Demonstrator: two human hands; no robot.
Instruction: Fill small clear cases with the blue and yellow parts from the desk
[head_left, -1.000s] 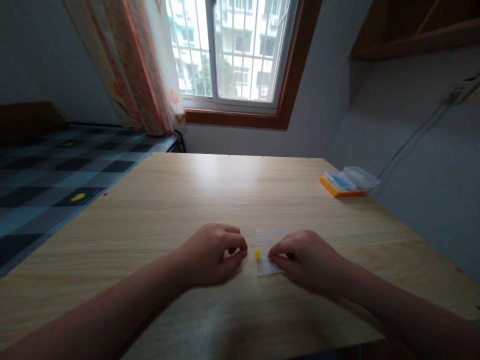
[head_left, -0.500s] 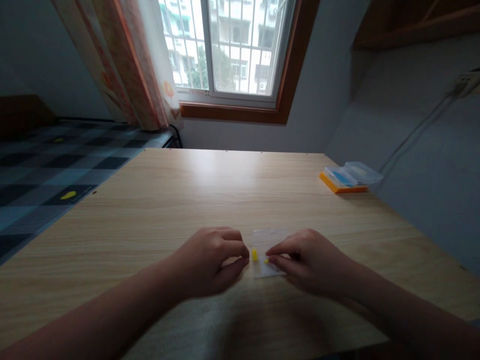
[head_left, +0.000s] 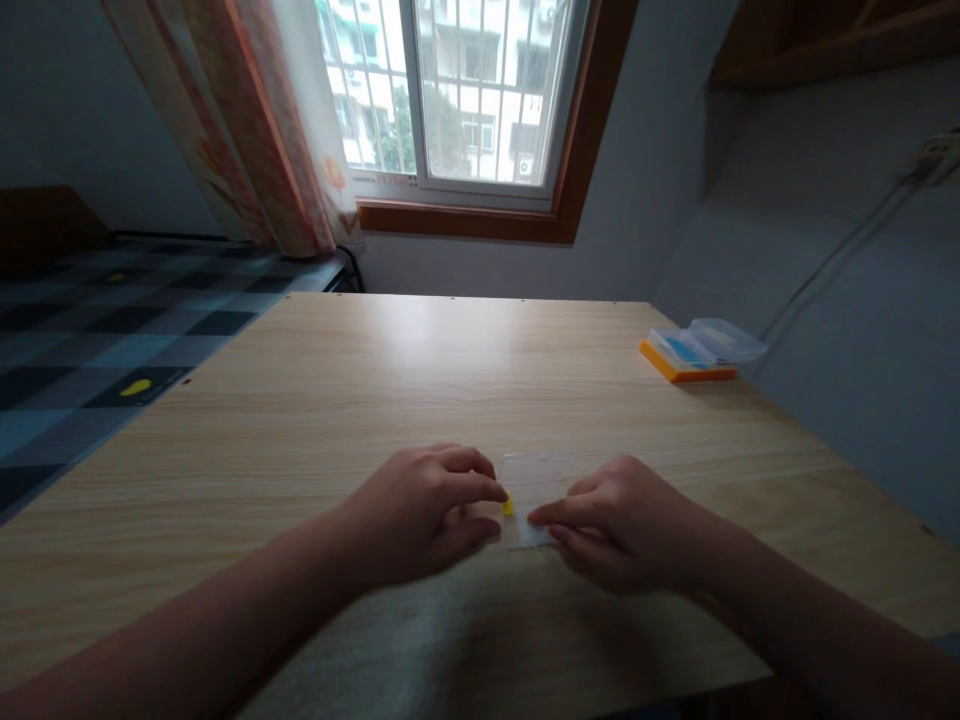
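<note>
A small clear plastic sheet or bag (head_left: 538, 467) lies flat on the wooden table, between my two hands. On its left side is a small yellow piece (head_left: 508, 507); my left hand (head_left: 431, 515) has its index fingertip at this piece, with the thumb apart below. My right hand (head_left: 626, 520) rests over the right part of the plastic. Its index finger is stretched out and presses down, thumb slightly apart beneath it. A speck of yellow shows at that fingertip, and the rest is covered by the finger.
Toward the back right of the table (head_left: 420, 390) sits an orange box (head_left: 694, 375) with a clear raised lid and something blue inside. A bed with a checked cover (head_left: 67, 340) adjoins the left edge. Beyond are a window (head_left: 480, 100) and curtain (head_left: 262, 130).
My left thumb and index finger have parted, and the index has moved onto the yellow piece. My right index finger has straightened from a pinch and now presses on the plastic.
</note>
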